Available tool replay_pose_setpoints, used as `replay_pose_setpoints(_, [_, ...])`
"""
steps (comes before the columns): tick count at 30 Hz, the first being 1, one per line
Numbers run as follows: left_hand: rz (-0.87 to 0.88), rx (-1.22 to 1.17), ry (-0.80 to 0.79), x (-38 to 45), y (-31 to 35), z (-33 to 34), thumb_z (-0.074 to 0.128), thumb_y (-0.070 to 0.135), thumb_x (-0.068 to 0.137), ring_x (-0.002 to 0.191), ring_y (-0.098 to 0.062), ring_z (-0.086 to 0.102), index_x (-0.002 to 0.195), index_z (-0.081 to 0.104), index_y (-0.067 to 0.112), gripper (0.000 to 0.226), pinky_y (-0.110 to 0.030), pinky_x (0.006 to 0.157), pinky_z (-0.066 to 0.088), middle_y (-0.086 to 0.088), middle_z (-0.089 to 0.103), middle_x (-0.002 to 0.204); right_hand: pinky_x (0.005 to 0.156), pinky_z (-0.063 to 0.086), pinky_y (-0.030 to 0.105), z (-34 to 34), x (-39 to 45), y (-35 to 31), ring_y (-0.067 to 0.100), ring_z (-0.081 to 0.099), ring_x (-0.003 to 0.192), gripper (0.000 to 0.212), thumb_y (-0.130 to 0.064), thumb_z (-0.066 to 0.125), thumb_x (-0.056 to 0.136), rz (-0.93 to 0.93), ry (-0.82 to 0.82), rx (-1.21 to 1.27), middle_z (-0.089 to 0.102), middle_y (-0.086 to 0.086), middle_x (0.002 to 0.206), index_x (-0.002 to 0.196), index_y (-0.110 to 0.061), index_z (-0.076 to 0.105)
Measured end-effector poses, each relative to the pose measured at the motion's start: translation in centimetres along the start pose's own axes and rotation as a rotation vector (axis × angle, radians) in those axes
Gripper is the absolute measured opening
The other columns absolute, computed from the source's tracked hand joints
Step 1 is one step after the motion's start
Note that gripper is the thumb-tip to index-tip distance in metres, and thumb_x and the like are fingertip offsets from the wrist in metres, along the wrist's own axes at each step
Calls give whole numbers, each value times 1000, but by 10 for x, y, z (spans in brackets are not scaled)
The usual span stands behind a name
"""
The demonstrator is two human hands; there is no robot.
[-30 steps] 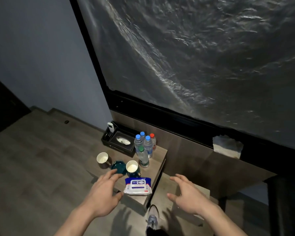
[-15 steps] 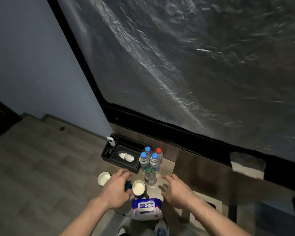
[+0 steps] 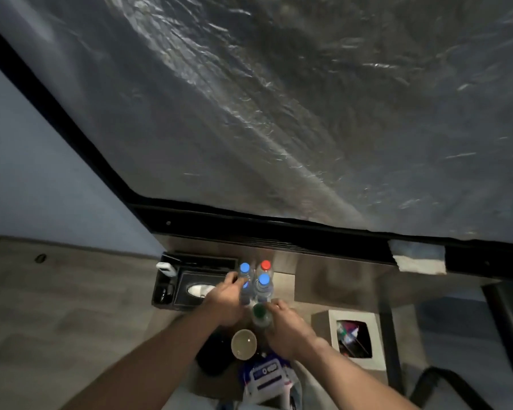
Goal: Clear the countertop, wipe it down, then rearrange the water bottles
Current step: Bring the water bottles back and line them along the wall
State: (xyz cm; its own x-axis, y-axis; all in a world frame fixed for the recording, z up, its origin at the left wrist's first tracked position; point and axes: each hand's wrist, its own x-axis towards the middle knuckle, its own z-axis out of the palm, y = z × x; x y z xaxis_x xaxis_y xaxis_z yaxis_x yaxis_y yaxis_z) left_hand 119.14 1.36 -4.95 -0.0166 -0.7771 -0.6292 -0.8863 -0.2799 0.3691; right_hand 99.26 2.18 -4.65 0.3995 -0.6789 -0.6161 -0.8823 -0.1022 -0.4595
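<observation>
Head view: clearing is barely begun — left hand grips a blue-capped bottle, right hand grips the green-capped one; cup and wipes remain, wiping undone.

Dim room, motion blur, wide-angle edge distortion, glare streaks on plastic sheet.

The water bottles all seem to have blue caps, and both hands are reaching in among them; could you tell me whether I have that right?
Not quite: the head view shows two blue caps, one red cap and one green cap among the water bottles. The rest holds: the left hand and right hand are both in among them.
</observation>
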Motion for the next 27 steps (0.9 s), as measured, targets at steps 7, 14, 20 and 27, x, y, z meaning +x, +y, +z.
replay_pose_setpoints(7, [106, -2, 44, 29, -13, 15, 50, 39, 80, 120, -39, 60, 148, 45, 23, 71, -40, 97, 49, -10, 34, 154, 99, 49, 28, 40, 38, -5, 22, 63, 121, 44, -29, 61, 89, 96, 40, 93, 56, -6, 136, 133, -29, 59])
replay_pose_setpoints(14, [151, -56, 70, 28, -28, 37, 61, 27, 85, 105, -37, 64, 119, 62, 18, 35, -37, 88, 50, -9, 45, 137, 92, 53, 32, 64, 56, -6, 24, 67, 103, 33, -14, 64, 90, 172, 220, 128, 53, -5, 120, 117, -32, 70])
replay_pose_setpoints(20, [179, -108, 175, 25, -40, 41, 66, 6, 87, 108, -22, 64, 109, 65, 24, 28, -30, 96, 50, 4, 48, 132, 87, 47, 20, 57, 50, -2, 18, 63, 103, 23, -4, 69, 86, 251, 250, 210, 50, -6, 113, 94, -26, 69])
replay_pose_setpoints(27, [287, -293, 408, -24, -52, 21, 66, 5, 84, 90, 3, 55, 101, 67, 29, 29, -22, 83, 47, 14, 49, 111, 107, 40, 21, 40, -2, -12, 11, 55, 109, 36, -1, 72, 82, 281, 423, 315, 54, -9, 113, 98, -33, 70])
